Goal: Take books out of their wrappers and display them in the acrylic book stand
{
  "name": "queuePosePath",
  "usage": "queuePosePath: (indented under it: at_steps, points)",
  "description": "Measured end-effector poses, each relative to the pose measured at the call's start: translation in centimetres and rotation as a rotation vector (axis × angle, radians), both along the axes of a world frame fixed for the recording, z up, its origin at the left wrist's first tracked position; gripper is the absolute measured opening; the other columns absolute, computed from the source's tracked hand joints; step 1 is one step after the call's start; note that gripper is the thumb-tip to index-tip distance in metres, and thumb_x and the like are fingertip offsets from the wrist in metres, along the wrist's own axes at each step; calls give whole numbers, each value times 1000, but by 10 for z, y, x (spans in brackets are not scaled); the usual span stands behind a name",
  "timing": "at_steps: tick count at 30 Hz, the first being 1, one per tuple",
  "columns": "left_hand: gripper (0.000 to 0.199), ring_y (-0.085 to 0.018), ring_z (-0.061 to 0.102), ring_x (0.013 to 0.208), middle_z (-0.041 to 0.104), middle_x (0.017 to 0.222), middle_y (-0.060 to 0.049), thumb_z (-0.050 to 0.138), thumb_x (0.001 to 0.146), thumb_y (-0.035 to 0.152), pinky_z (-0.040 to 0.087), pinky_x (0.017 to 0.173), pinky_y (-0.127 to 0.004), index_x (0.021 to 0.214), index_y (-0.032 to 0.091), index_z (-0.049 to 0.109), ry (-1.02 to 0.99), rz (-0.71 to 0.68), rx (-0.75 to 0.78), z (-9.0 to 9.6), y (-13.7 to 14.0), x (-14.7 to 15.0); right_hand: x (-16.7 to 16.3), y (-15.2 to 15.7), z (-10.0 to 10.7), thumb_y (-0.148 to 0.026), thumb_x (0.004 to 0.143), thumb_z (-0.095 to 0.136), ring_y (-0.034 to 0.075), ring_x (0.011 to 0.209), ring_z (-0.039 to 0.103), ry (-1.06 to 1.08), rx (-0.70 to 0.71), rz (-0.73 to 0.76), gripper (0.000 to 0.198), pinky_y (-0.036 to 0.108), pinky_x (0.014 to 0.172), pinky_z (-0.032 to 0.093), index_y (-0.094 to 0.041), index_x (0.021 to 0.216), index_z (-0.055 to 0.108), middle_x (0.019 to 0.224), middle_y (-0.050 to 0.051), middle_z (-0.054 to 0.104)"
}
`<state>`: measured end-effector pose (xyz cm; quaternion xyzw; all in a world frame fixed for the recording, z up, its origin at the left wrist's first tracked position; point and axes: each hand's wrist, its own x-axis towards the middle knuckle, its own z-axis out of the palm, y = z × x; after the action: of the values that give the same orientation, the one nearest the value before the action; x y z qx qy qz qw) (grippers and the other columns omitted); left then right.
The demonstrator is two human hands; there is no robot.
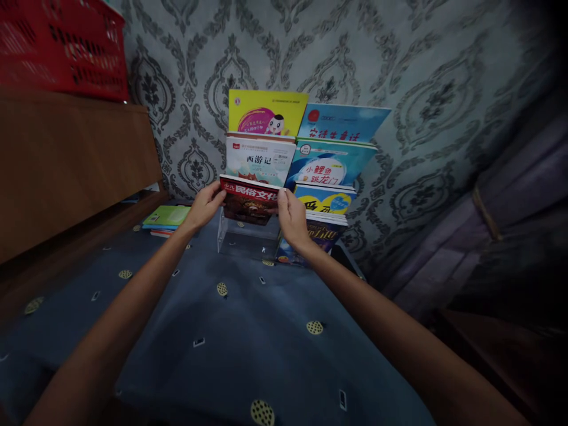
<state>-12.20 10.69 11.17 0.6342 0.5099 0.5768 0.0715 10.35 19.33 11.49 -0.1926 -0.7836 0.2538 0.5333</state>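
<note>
A dark red book (249, 204) with white characters on its cover is held between my two hands. My left hand (205, 205) grips its left edge, and my right hand (293, 219) grips the right edge. It stands at a tier of a clear plastic book rack (248, 244), whose lowest left slot shows below it. Behind it are a white book (260, 157) and a yellow book (266, 112). The rack's right column holds blue books (346, 123), a teal book (332, 160), a yellow-and-blue book (328, 198) and a dark blue book (322, 234).
A small stack of books (166, 217), green on top, lies left of the rack on the dark blue patterned cloth (213, 367). A wooden cabinet (75, 165) with a red basket (66, 50) stands at left. Patterned wallpaper rises behind; a purple curtain (465, 219) hangs at right.
</note>
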Motion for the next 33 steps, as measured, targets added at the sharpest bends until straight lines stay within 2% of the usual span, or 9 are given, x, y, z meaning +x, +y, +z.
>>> queuePosePath:
  at_steps: [7, 11, 14, 16, 18, 20, 23, 28, 33]
  points:
    - [36, -28, 63, 110, 72, 112, -12, 48, 88, 32, 48, 102, -43, 110, 12, 69, 151, 244, 28, -11, 16, -11, -22, 24, -5, -72, 99, 26, 22, 79, 61, -59, -20, -49, 60, 36, 73, 54, -23, 84, 57, 77, 5, 60]
    - [31, -26, 64, 101, 73, 107, -9, 52, 86, 29, 50, 94, -38, 108, 14, 69, 199, 356, -20, -11, 19, -13, -30, 36, -7, -69, 100, 27, 25, 81, 64, -122, -15, -96, 56, 39, 78, 54, -23, 85, 57, 77, 7, 64]
    - [26, -24, 63, 91, 72, 97, -8, 53, 87, 29, 49, 84, -35, 102, 15, 68, 218, 411, -43, -8, 22, -14, -32, 35, -9, -57, 102, 31, 30, 98, 66, -160, 13, -142, 47, 46, 91, 53, -20, 103, 60, 96, 14, 70]
    - [22, -22, 62, 86, 71, 92, -6, 53, 87, 29, 48, 82, -33, 98, 16, 66, 223, 438, -43, -7, 25, -14, -32, 28, -13, -47, 101, 35, 34, 119, 61, -173, 49, -170, 46, 52, 104, 47, -14, 126, 55, 122, 21, 67]
    - [18, -20, 61, 82, 69, 88, -4, 53, 87, 29, 47, 79, -31, 94, 18, 65, 221, 464, -45, -5, 28, -13, -31, 19, -19, -40, 99, 38, 37, 140, 47, -179, 80, -188, 58, 56, 116, 37, -8, 147, 40, 146, 26, 51]
    - [15, -20, 60, 79, 68, 86, -4, 54, 87, 29, 46, 78, -31, 91, 18, 63, 224, 493, -53, -5, 30, -12, -29, 9, -27, -37, 99, 38, 36, 150, 32, -188, 101, -188, 67, 58, 123, 28, -6, 157, 25, 159, 26, 37]
    - [15, -21, 60, 78, 68, 86, -5, 53, 89, 29, 46, 78, -31, 90, 18, 63, 247, 533, -72, -4, 33, -10, -27, 0, -39, -34, 99, 36, 33, 155, 22, -218, 116, -160, 69, 57, 127, 23, -6, 160, 18, 165, 23, 26]
    - [16, -21, 62, 78, 69, 85, -6, 52, 91, 30, 43, 75, -30, 91, 19, 63, 282, 576, -123, -4, 33, -8, -27, 2, -54, -31, 98, 38, 33, 157, 19, -294, 56, -152, 68, 50, 128, 23, 3, 156, 26, 166, 28, 21]
    - [22, -21, 63, 77, 69, 82, -5, 47, 94, 33, 42, 73, -30, 87, 20, 63, 294, 590, -148, -6, 34, -7, -32, 14, -68, -33, 96, 44, 34, 155, 24, -259, 17, -157, 66, 55, 126, 26, -2, 153, 34, 163, 26, 30]
